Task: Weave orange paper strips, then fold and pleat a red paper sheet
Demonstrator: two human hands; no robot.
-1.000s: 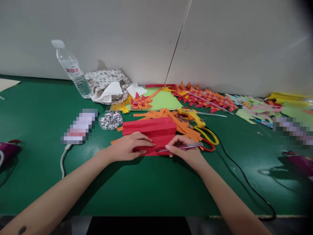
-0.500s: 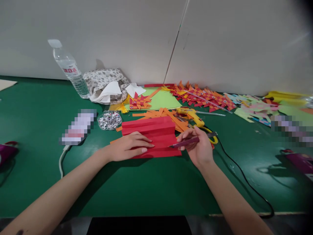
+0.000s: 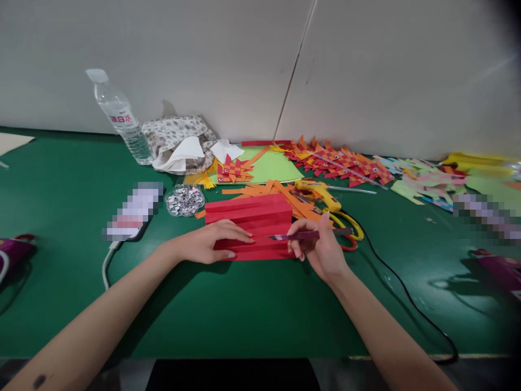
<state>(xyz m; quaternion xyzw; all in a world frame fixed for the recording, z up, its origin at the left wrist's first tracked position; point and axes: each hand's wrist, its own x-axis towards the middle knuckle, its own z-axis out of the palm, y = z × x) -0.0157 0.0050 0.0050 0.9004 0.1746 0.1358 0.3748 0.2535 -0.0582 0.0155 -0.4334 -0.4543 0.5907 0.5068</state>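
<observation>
A creased sheet of red paper (image 3: 248,209) lies on the green table, its folds running across it. My left hand (image 3: 214,239) rests flat on the paper's left part, fingers stretched out. In my right hand (image 3: 317,241) is a slim dark maroon craft knife (image 3: 305,234), gripped like a pen. Its pointed tip is over the middle of the sheet; whether it touches the paper I cannot tell. Orange paper strips (image 3: 264,188) lie behind and partly under the red sheet.
Behind are a yellow glue gun (image 3: 321,194), yellow-and-red scissor handles (image 3: 354,228), a box of googly eyes (image 3: 185,201) and woven paper fish (image 3: 337,160). A water bottle (image 3: 124,122) and tissue pouch (image 3: 179,136) stand back left. A phone (image 3: 136,209) lies left; a black cable (image 3: 407,296) runs right.
My right hand has moved left with the craft knife, bringing its tip further over the red paper. My left hand stays on the sheet, its thumb shifted slightly left.
</observation>
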